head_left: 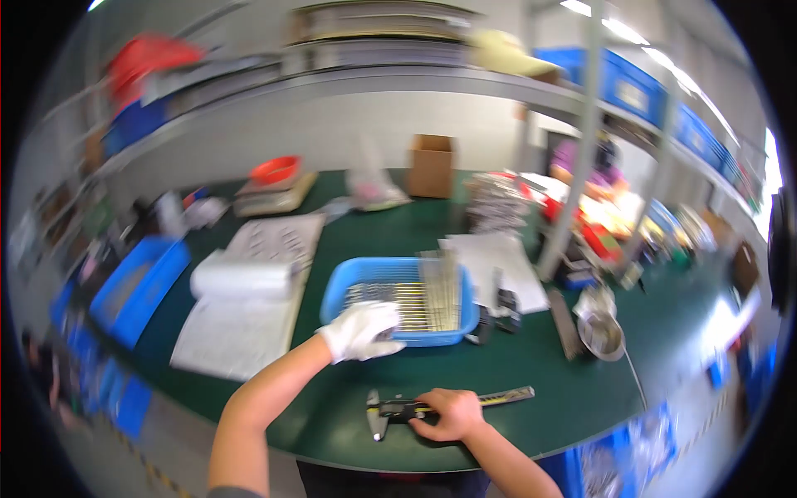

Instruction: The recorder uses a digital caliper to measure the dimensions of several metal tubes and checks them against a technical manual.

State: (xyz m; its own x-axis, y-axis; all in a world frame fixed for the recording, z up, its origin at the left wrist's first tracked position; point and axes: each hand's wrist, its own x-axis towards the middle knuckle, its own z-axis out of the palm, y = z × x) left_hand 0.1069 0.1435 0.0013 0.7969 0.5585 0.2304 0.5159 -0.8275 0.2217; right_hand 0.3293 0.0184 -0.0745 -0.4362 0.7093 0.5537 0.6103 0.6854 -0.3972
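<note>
My left hand (pixel 361 332), in a white glove, is at the near left rim of a light blue plastic basket (pixel 334 292). Its fingers curl over the rim, and a small dark patch shows between them; what they hold is blurred. Thin metal rods (pixel 405 304) lie in rows inside the basket, with a bundle of pale flat strips (pixel 440 290) along its right side. Bare, my right hand (pixel 452 415) is closed over the body of a digital caliper (pixel 506 397). The caliper lies crosswise near the table's front edge, jaws to the left.
Left of the basket are printed sheets (pixel 228 336) under a rolled white sheet (pixel 241 275). Black tools (pixel 506 303), a metal cup (pixel 601 335) and a flat bar (pixel 565 324) lie to the right. Behind stand a scale (pixel 276 195) and cardboard box (pixel 432 166). Another person (pixel 591 170) sits beyond shelf posts.
</note>
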